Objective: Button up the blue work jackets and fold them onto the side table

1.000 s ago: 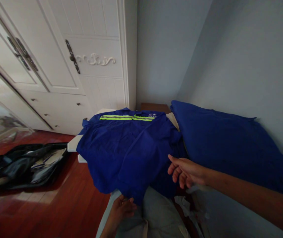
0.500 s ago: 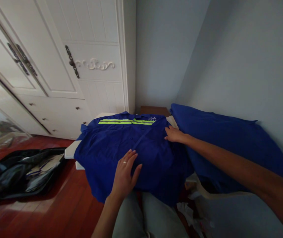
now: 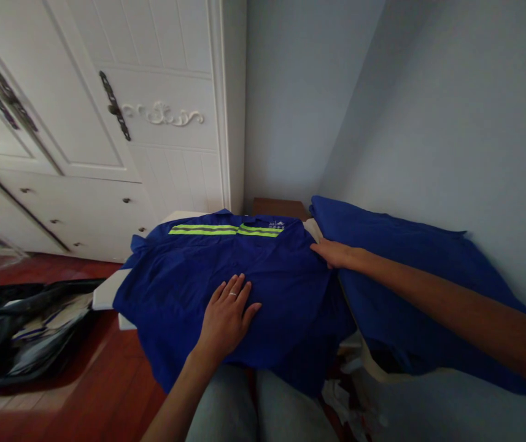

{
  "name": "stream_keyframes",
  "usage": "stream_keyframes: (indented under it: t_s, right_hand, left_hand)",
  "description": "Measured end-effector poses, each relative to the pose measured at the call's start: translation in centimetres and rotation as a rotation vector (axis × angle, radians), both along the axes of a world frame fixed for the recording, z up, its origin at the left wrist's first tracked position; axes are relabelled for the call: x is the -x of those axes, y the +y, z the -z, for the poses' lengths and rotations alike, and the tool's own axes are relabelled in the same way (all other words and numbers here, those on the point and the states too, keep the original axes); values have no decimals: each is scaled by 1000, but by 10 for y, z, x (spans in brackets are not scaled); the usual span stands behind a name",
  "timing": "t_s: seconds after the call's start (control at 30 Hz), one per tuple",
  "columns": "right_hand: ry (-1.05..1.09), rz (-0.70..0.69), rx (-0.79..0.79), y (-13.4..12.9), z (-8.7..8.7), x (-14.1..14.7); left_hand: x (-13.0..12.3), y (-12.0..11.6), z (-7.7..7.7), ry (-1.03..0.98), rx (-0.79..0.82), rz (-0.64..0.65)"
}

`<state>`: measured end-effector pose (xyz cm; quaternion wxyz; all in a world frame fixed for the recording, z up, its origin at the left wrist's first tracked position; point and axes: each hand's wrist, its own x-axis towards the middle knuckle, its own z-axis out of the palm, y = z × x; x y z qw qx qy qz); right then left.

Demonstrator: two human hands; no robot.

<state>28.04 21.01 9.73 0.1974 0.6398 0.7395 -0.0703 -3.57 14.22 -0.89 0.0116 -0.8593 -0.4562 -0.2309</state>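
Observation:
A blue work shirt (image 3: 263,270) with yellow-green and grey reflective stripes across the chest lies spread over a white surface (image 3: 107,294), its lower part draped toward my knees. My left hand (image 3: 228,313), wearing a ring, rests flat on the middle of the shirt with its fingers extended. At the shirt's right edge, my right hand (image 3: 334,253) is closed on the fabric. Its fingertips are partly hidden, close to a pale cloth or edge (image 3: 312,230). Part of the shirt hangs in shadow below that hand.
Blue fabric (image 3: 396,264) covers a bulky item at the right, beneath my right forearm. An open black suitcase (image 3: 27,331) with contents lies on the red wooden floor (image 3: 110,374). A white wardrobe (image 3: 170,166) and a brown box-like object (image 3: 278,207) stand behind.
My right hand has shifted to the shirt's right edge and closed there; the diagonal fold in the fabric has flattened. My left hand stays on the shirt. The view has turned slightly right.

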Motion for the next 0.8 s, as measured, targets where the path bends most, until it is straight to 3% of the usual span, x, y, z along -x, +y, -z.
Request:
stream_keyframes:
  t_s: [0.13,0.27,0.33,0.43,0.5,0.57,0.67,0.73,0.8]
  right_hand:
    - [-19,-94,-82,3,-1,10]
    - [145,-302,-377,6,25,30]
    - [234,-243,-367,7,47,36]
    - [290,-84,-241,7,80,34]
    - [321,-66,-228,7,94,28]
    - [347,-78,-235,9,102,21]
    - [353,-77,-230,16,108,13]
    - [343,-38,-255,22,110,13]
    - [359,-5,-324,29,106,21]
  left_hand:
    - [4,1,-4,13,94,30]
    - [8,3,-18,-59,284,67]
    - [13,6,-28,-178,394,113]
    - [37,19,-42,-527,509,117]
    - [68,39,-48,-809,465,-35]
    - [111,65,-49,-1027,314,-297]
    - [184,105,-43,-1087,183,-781]
    - [226,120,-37,-1094,237,-882]
    - [255,124,-30,-1125,322,-870]
